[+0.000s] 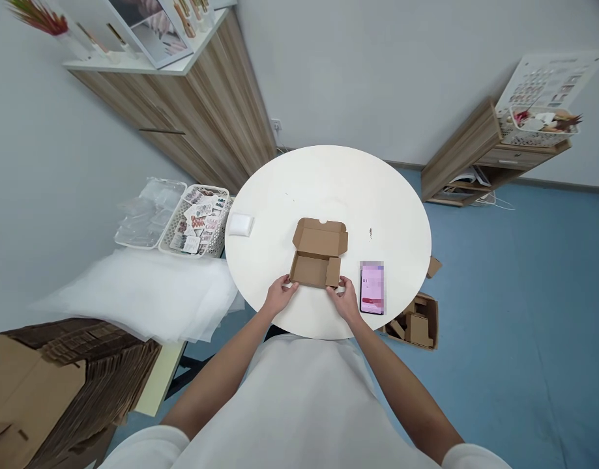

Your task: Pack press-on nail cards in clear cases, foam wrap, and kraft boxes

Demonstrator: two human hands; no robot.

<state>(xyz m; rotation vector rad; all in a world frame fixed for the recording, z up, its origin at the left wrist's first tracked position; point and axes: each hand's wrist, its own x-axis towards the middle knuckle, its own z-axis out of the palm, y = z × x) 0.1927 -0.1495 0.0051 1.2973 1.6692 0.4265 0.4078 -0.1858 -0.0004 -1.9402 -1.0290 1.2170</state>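
Open cardboard box (319,254) held at its near edge by both hands on the round white surface (328,176).

The left hand (279,296) grips the box's near left corner; the right hand (347,298) pinches the near right corner flap. The box lies just beyond the fingertips, lid tilted back away from them. A phone (372,288) lies just beside the right hand's outer side, apart from the box.

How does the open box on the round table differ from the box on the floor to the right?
The open box sits on the table, empty, lid up, with the left hand and right hand at its near corners. The floor box is untouched and holds cardboard pieces. Both are brown cardboard.
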